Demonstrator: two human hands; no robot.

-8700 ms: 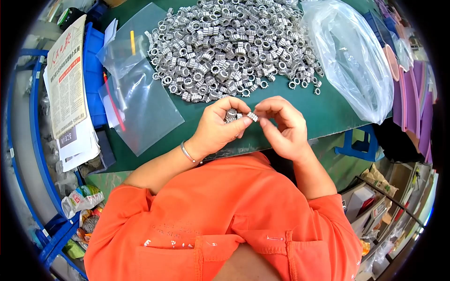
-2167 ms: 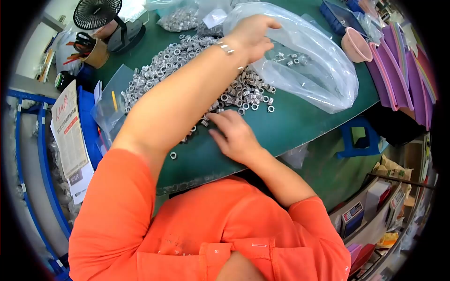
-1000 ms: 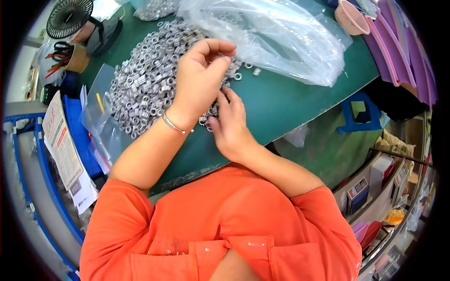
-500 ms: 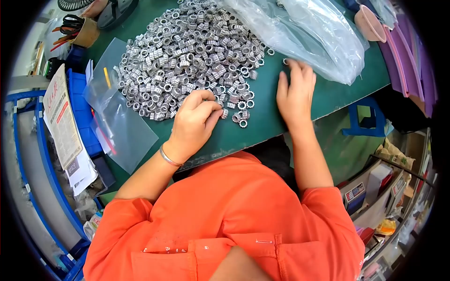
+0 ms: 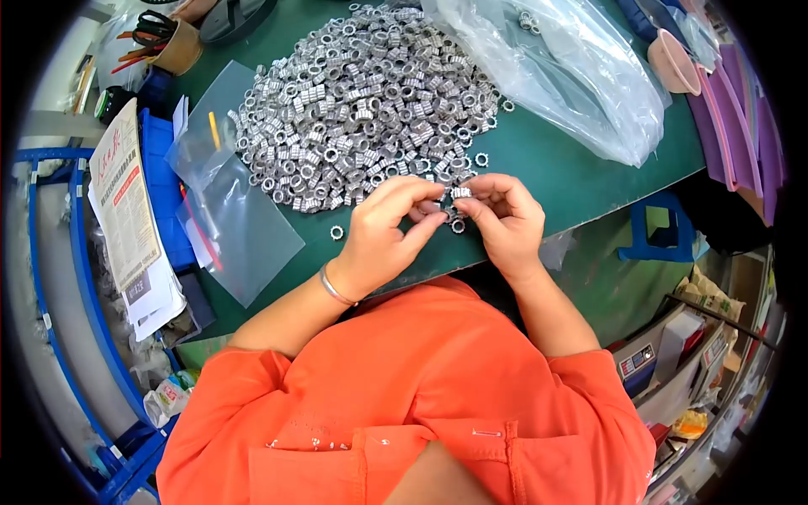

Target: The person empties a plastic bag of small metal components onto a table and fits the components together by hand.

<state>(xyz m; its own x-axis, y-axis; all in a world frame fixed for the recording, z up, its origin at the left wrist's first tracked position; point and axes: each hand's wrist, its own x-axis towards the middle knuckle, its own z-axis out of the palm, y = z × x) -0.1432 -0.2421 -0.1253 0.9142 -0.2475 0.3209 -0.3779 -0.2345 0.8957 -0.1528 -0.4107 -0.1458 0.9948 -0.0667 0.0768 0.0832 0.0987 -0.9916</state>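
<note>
Near table (image 5: 572, 172) front edge, right hand (image 5: 515, 225) pinches one metal ring (image 5: 461, 193), left hand (image 5: 383, 231) grip unclear; best keep pinch light.

I see one small silvery ring (image 5: 460, 193), ridged outside, pinched side-on in the right hand (image 5: 513, 223); beyond it a heap of notched metal rings (image 5: 366, 105) lies jumbled, one stray ring (image 5: 337, 232) flat beside it

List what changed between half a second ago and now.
The right hand moved left from beside the bag, meeting the left hand at the pile's near edge. Its fingertips now hold a ring; left grip unclear. Bag, pile, newspaper stayed put.
</note>
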